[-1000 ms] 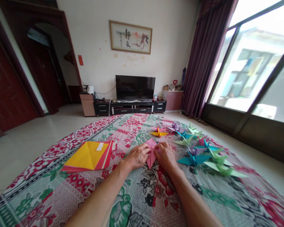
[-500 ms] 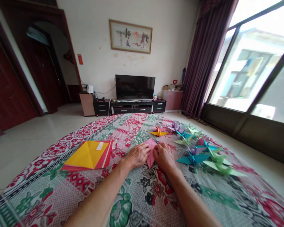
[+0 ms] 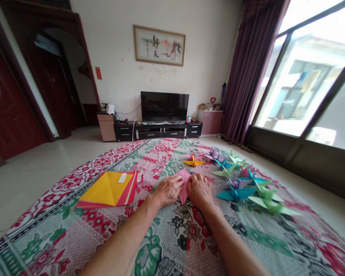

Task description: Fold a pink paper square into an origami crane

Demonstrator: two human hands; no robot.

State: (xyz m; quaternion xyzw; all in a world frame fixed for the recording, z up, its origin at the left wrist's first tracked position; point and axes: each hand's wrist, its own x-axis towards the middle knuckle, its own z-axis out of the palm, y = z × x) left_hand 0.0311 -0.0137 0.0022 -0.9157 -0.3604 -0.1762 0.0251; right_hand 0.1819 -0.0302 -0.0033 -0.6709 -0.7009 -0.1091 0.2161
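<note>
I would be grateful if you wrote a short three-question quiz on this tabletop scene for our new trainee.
1. What lies between the left hand and the right hand, with fingers of both touching it?

2. True or false: a yellow sheet lies on top of the paper stack.

3. Where do most of the paper cranes sit?
A) Beside the paper stack
B) On the right side of the tablecloth
C) Under the television

Key:
1. A folded piece of pink paper
2. True
3. B
</note>
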